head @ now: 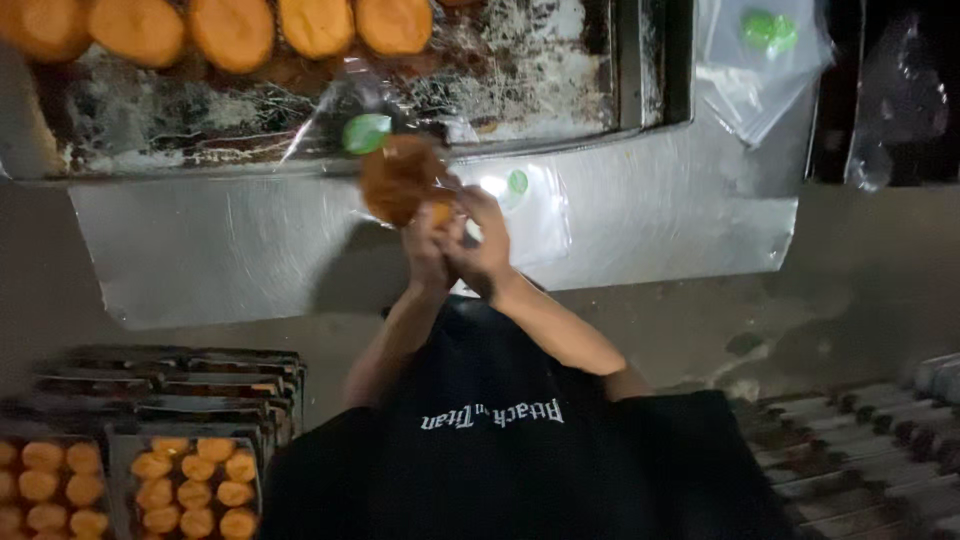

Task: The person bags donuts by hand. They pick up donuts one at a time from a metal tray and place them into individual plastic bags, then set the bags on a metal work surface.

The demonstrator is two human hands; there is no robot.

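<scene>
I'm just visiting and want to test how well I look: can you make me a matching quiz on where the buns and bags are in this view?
Things:
1. bagged bun
2. row of large buns
3. pile of clear bags
4. small buns

Places:
A. top right corner
B. held between the left hand and right hand
C. bottom left, in trays
D. top left, on the baking sheet

Pairs: 1-B, 2-D, 3-A, 4-C
</scene>
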